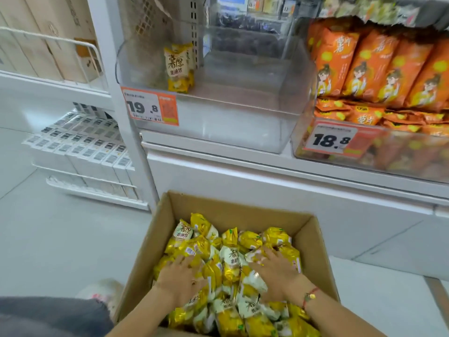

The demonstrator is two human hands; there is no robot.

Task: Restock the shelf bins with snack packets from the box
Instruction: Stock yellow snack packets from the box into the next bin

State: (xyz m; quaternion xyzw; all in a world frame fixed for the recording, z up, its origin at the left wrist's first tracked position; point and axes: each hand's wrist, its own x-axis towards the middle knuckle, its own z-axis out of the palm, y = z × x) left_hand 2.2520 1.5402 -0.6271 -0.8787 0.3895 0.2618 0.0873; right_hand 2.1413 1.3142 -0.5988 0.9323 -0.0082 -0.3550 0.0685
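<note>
Two hands, left hand [181, 273] and right hand [274, 271], lie with fingers spread flat on yellow snack packets [230, 263] in the cardboard box [243, 205] at six o'clock. Gathering is underway; next they must grip and lift toward the near-empty clear bin [218, 122] at twelve.

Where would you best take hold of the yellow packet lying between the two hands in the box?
Grip the packet across its puffy middle, coming from straight above. It lies label-up on top of the heap in the box, so its sides are wedged between neighbours and only the upper face is free. The left hand and right hand rest spread on the packets either side.
</note>
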